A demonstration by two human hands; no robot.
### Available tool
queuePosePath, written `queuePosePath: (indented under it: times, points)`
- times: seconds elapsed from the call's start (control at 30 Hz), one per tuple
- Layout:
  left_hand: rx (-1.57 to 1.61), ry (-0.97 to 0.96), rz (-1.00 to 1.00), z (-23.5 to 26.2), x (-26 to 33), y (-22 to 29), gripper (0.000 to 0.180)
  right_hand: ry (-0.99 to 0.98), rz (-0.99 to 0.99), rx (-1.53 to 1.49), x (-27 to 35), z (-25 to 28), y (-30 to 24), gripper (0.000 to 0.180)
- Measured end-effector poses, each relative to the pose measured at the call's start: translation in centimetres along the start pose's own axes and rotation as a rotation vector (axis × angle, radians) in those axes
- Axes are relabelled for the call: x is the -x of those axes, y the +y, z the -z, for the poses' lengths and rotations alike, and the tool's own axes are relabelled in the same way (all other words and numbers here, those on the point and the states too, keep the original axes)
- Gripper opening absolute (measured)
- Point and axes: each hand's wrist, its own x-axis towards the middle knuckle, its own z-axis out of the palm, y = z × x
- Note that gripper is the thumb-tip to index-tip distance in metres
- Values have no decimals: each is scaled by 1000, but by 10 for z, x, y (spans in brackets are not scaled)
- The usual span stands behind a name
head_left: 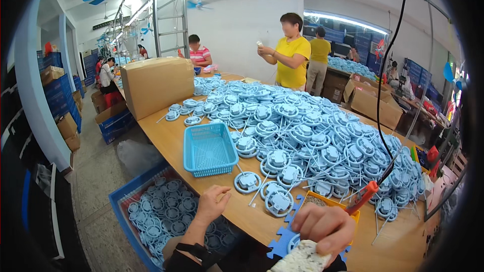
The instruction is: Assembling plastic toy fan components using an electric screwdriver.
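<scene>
My right hand (325, 226) pinches a thick white slab flecked with dark bits (301, 258) at the lower edge; I cannot tell what it is made of. Under it lies a blue interlocking foam mat (278, 246), with part of a light blue plastic ring (293, 242) on it. My left hand (213, 204) hovers by the table's near edge, fingers curled, with nothing visible in them. Close to it is a round light blue plastic part (247, 182) on the wooden table (166, 138). A red-handled electric screwdriver (361, 198) hangs on a black cable beside my right hand.
A big heap of light blue parts (302, 131) with thin rods covers the table. Near it are a blue basket (209, 153), a carton (156, 84) and a yellow tray of small metal pieces (316, 200). A blue crate (123, 196) of parts stands below. Several people work beyond.
</scene>
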Motion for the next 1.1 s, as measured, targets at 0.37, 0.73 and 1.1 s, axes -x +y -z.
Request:
queuePosePath:
  times: [0.37, 0.73, 1.1]
  points:
    - [-103, -108, -82, -31, 0, 20, 21, -242, -91, 19, 26, 62, -52, 21]
    - [-281, -284, -119, -102, 7, 14, 69, 137, -82, 10, 35, 59, -35, 15]
    - [-338, -383, -87, -111, 6, 4, 70, 112, -62, -106, 43, 79, -11, 13]
